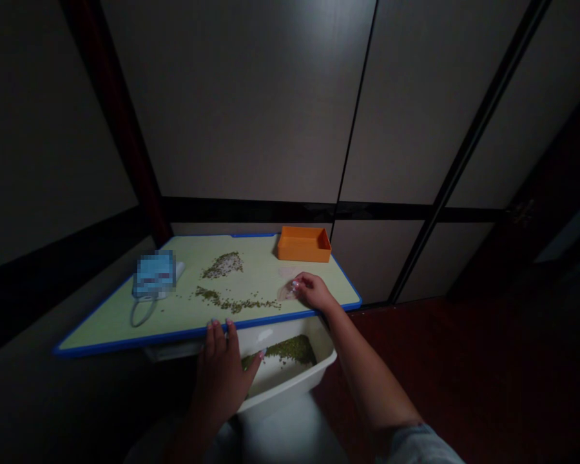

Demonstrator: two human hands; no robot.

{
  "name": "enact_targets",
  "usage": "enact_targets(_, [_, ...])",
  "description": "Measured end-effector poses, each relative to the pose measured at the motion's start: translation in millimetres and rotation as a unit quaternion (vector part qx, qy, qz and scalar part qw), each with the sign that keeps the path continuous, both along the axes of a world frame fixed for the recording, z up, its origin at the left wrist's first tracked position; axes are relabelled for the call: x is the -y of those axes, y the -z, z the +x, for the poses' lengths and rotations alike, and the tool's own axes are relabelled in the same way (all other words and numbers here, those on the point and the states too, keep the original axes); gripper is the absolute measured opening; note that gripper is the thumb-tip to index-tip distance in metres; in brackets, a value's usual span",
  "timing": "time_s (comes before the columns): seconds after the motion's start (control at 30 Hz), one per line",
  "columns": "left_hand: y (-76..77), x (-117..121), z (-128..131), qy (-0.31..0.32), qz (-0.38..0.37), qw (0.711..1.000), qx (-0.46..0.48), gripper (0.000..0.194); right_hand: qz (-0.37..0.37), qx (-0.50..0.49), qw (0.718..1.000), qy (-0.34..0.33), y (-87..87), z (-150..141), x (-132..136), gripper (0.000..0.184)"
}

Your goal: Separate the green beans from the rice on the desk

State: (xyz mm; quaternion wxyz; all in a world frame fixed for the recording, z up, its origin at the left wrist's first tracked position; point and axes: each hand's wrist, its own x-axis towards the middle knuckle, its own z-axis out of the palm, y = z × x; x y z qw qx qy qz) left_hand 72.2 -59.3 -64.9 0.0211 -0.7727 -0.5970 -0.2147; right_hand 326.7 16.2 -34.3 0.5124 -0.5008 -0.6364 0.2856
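My right hand (314, 291) is over the right part of a pale green tabletop (256, 248) with a blue edge. Its fingertips are pinched together, and whatever is between them is too small to make out. Under the fingers is a pinkish patch on the surface. My left hand (221, 367) has its fingers spread at the front edge of the table, above a white basin (290, 388). Small green beans (297, 348) lie in that basin. On the tabletop there is a loose row of green beans (234, 303), with a mixed heap of pale and green grains (225, 264) behind it.
An orange open box (303, 246) stands at the back right of the tabletop. At the left is a blurred-out device (155, 274) with a grey cable loop (142, 314). Grey cabinet panels (251, 96) rise behind the table. Dark red floor (406, 361) shows at the right.
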Motion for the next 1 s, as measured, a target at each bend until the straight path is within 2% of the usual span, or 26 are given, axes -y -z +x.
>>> enact_targets(0.33, [-2.2, 3.2, 0.5, -0.002, -0.006, 1.000, 0.001, 0.079, -0.004, 0.006, 1.000, -0.029, 5.0, 1.2, -3.9, 0.012])
enact_targets(0.57, [2.9, -0.6, 0.8, 0.002, 0.003, 1.000, 0.003, 0.084, -0.006, 0.015, 0.998, -0.057, 3.1, -0.1, -3.4, 0.018])
enact_targets(0.73, [5.8, -1.4, -0.2, 0.006, 0.013, 1.000, 0.007, 0.084, -0.001, 0.020, 0.999, -0.040, 3.7, -0.3, -4.1, 0.017])
enact_targets(1.0, [7.4, -2.7, -1.6, 0.017, 0.024, 1.000, 0.008, 0.085, 0.017, 0.021, 0.999, 0.030, 5.4, 3.3, -4.5, 0.011])
